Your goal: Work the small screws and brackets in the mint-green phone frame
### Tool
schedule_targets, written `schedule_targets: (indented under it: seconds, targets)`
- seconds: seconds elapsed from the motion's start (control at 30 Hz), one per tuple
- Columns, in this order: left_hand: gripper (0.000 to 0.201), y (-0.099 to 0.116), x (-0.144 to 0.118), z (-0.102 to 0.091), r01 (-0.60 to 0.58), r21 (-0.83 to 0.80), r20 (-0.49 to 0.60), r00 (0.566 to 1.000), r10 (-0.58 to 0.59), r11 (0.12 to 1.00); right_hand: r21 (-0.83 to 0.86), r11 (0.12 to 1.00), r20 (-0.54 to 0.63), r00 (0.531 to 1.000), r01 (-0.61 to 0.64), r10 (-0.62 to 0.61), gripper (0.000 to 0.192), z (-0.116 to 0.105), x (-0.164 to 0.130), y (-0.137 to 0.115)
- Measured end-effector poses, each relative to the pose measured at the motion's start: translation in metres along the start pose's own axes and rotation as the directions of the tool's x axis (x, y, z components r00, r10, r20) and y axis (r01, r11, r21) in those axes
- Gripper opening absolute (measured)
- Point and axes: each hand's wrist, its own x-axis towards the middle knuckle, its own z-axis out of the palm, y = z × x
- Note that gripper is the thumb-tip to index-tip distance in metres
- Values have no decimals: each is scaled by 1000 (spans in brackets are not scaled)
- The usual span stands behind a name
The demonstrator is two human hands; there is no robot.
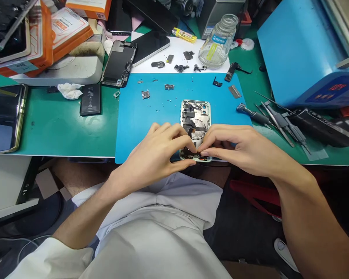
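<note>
An opened phone housing (196,113) lies on a blue work mat (151,116) at the table's front edge, its inner parts exposed. My left hand (158,149) and my right hand (235,145) meet over the housing's near end. The fingertips of both hands pinch at a small dark part (195,155) there. The fingers hide most of that end. Small screws and tiny components (145,94) lie scattered on the mat above the housing.
A black battery (90,99) and crumpled tissue (69,90) lie left on the green mat. A screen assembly (118,64), glass bottle (218,40), screwdriver (251,113), tweezers (279,124) and a blue machine (305,50) stand behind and right. Another phone (4,116) lies far left.
</note>
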Motion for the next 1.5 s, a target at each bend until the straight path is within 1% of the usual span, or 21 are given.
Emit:
schedule_targets:
  seconds: [0.13, 0.23, 0.33, 0.47, 0.5, 0.6, 0.7, 0.77, 0.97, 1.1, 1.2, 1.27, 1.37, 1.43, 1.5]
  targets:
    - [18, 1, 1, 0, 18, -19, -4, 1000, -18, 1000, 2, 1000, 28, 999, -20, 20, 17, -3, 1, -2]
    - [17, 2, 2, 0, 26, -22, 7, 1000, -26, 999, -7, 1000, 42, 999, -21, 21, 16, -5, 2, -4]
    - [15, 2, 2, 0, 31, -16, 9, 999, -31, 999, -30, 999, 34, 999, -23, 24, 12, -7, 0, -4]
    - [13, 3, 2, -1, 25, 6, 3, 1000, -25, 1000, -48, 998, 10, 999, -32, 33, 21, -9, -7, -2]
    - [12, 3, 2, -1, 25, 8, 4, 1000, -25, 1000, -56, 998, 2, 1000, -28, 28, 20, -9, -8, -1]
    - [11, 3, 3, -1, 27, 0, 3, 1000, -27, 1000, -69, 998, -13, 1000, -6, 6, 14, -10, -9, 0]
    - [17, 3, 4, -2, 29, -2, 1, 1000, -29, 1000, -26, 1000, 13, 1000, -16, 17, 7, -9, -6, -1]
    - [21, 3, 4, -2, 21, 4, 2, 1000, -21, 1000, 11, 999, 21, 999, -43, 42, 5, -9, -5, -2]
    - [18, 0, 1, -1, -23, 40, -15, 1000, 24, 999, 37, 996, 32, 996, -81, 80, 6, -9, -5, -3]
    - [21, -2, -1, 0, -72, 90, -16, 997, 73, 993, 84, 986, 43, 989, -142, 139, 9, -10, -6, -3]
    - [24, -3, -2, 1, -96, 118, -18, 995, 99, 988, 81, 982, 46, 985, -170, 166, 11, -10, -5, -2]
    - [24, -3, -3, 2, -103, 121, -27, 994, 108, 987, 78, 981, 55, 984, -176, 172, 13, -9, -4, -1]
    - [26, -4, -4, 1, -113, 121, -41, 992, 118, 986, 51, 985, 30, 986, -167, 166, 11, -8, -4, -2]
    - [27, -4, -4, 0, -118, 131, -36, 992, 124, 984, 23, 988, 7, 988, -152, 152, 9, -8, -4, -3]
    - [28, -3, -5, -2, -125, 149, -23, 991, 130, 981, 25, 990, 12, 990, -141, 140, 10, -8, -3, -4]
